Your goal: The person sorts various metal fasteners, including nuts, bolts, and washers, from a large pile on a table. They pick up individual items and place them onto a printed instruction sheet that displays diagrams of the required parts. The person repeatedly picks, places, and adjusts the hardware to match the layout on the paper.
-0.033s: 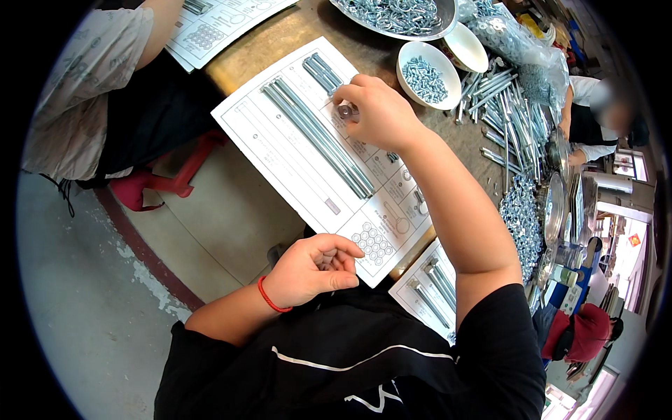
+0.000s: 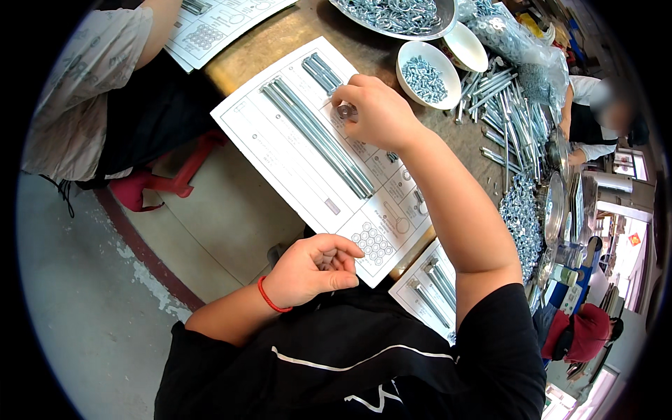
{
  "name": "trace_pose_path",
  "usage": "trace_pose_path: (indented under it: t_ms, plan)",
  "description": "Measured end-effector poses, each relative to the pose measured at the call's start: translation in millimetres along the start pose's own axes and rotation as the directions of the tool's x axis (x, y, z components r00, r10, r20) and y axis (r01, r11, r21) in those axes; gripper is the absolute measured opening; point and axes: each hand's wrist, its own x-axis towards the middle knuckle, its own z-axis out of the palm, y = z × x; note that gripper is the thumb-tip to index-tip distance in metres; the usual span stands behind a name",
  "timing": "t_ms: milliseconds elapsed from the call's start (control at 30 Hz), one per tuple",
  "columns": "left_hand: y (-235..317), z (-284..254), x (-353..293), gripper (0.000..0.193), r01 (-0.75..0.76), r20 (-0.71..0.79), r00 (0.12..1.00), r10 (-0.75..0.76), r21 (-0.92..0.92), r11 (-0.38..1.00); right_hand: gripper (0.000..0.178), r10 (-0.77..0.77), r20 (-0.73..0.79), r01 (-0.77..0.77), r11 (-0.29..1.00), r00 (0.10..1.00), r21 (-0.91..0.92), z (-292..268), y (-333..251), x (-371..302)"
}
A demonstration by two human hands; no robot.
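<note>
A white printed sheet [image 2: 263, 148] with outline drawings lies at a slant on the table. Several long metal rods [image 2: 318, 138] rest on it side by side, with a bundle of short bolts [image 2: 321, 73] beyond them. Over the sheet's far right part, my right hand [image 2: 381, 112] is closed on a small round metal washer [image 2: 346, 111] at its fingertips. Whether more washers sit behind it is hidden. My left hand [image 2: 308, 269], a red cord at its wrist, hovers by the sheet's near corner, fingers loosely curled, thumb apart, nothing visible in it.
A white bowl of screws [image 2: 424, 78] and a metal pan of hooks [image 2: 399, 29] stand at the back. Loose bolts [image 2: 504, 115] and a heap of small hardware [image 2: 520, 224] lie right. Another sheet with bolts [image 2: 420, 297] is near me. A person's sleeve [image 2: 98, 70] is at left.
</note>
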Motion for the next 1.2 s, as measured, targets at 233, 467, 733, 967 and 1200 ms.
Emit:
trace_pose_path:
  t_ms: [233,467,733,967,1200]
  plan:
    - [-4.0,-0.8,-2.0,0.033,-0.007,-0.044,0.999,0.009,0.028,1.0,0.026,0.011,0.071,-0.007,0.999,0.997,-0.045,-3.9,2.1,5.8]
    - [-4.5,10.3,1.3,0.038,-0.054,-0.114,0.991,0.072,0.151,0.987,0.039,0.011,-0.076,-0.012,1.0,0.997,-0.01,-12.7,3.6,-12.7]
    - [-13.1,75.8,48.6,0.044,-0.084,0.051,0.996,0.071,0.348,0.934,0.04,0.373,-0.501,-0.375,0.921,0.781,0.102,-74.5,10.9,-274.7]
    - [-82.0,107.0,86.9,0.061,-0.194,0.174,0.981,0.086,0.861,0.47,0.038,0.833,-0.551,-0.908,0.263,0.043,0.327,-24.2,-37.2,-568.2]
    - [-109.0,129.5,95.6,0.062,-0.138,0.107,0.99,0.093,0.876,0.462,0.049,0.91,-0.405,-0.837,0.152,-0.088,0.525,56.1,-82.6,-587.8]
